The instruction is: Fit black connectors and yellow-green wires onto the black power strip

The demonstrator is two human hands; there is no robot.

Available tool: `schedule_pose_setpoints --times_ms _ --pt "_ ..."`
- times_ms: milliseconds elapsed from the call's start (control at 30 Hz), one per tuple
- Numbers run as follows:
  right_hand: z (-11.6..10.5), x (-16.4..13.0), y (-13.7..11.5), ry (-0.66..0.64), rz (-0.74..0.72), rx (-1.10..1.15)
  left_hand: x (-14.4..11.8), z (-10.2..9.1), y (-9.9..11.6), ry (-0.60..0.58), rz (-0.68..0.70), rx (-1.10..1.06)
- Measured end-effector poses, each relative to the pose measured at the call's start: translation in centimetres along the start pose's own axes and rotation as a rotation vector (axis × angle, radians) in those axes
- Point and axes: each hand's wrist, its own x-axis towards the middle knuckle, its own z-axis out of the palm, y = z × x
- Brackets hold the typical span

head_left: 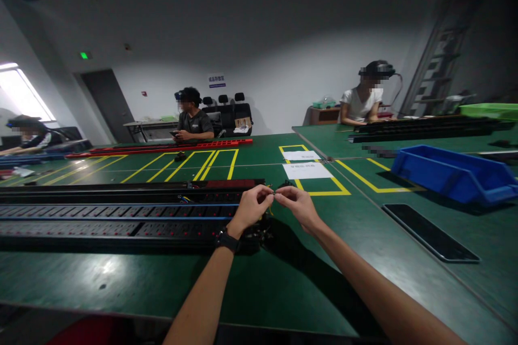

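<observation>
My left hand (254, 206) and my right hand (297, 204) meet fingertip to fingertip, each closed in a pinch. Whatever sits between the fingertips is too small to make out; a thin yellow wire (271, 209) shows just beneath them. Below and left of the hands lie long black power strips (109, 229) with rows of sockets and small red marks. My left wrist is above their right end, where dark loose parts (261, 232) cluster. Behind these strips, short coloured wires (185, 199) stick out of another long black piece.
White paper sheets (307, 171) lie beyond my hands on the green table (307, 302). At right are a blue bin (453, 175) and a dark phone-like slab (431, 233). Red rails (162, 146) and black rails (424, 128) lie farther off. Several people sit beyond.
</observation>
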Motion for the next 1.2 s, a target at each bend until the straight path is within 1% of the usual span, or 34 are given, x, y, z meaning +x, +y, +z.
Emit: schedule_pose_setpoints --times_ms 133,333,467,567,633,700,767,833,900,1000,1100,1200 --pt "0.1 -0.1 -0.1 -0.027 0.010 0.007 0.0 0.0 0.1 -0.016 -0.002 0.018" --pt "0.1 0.0 0.3 -0.059 0.048 0.108 0.0 0.0 0.0 0.003 -0.012 0.008" --pt "0.1 0.1 0.6 -0.054 0.050 0.088 -0.1 0.0 0.0 -0.031 0.011 0.006" --pt "0.1 0.2 0.9 -0.084 0.065 0.078 -0.1 0.1 0.2 -0.062 0.025 -0.017" --pt "0.1 0.2 1.1 -0.104 0.054 0.068 -0.2 0.1 0.2 -0.065 0.020 -0.021" --pt "0.1 0.1 1.4 -0.085 0.029 0.043 -0.1 0.1 0.2 -0.058 0.009 -0.021" --pt "0.0 0.1 1.7 -0.050 0.024 0.040 0.0 0.1 0.1 -0.027 -0.004 -0.017" --pt "-0.2 0.4 2.0 -0.022 0.059 0.093 0.2 0.0 -0.2 0.030 -0.025 0.006" --pt "-0.7 1.0 2.5 0.007 0.119 0.172 0.4 -0.4 -0.7 0.104 -0.059 0.059" --pt "-1.7 2.6 3.5 0.044 0.235 0.261 0.6 -1.2 -1.7 0.198 -0.124 0.183" --pt "-2.4 4.7 4.7 0.058 0.309 0.258 0.5 -1.9 -2.1 0.230 -0.201 0.312" --pt "-2.4 6.4 5.7 0.061 0.294 0.193 0.2 -2.1 -1.9 0.233 -0.261 0.382"
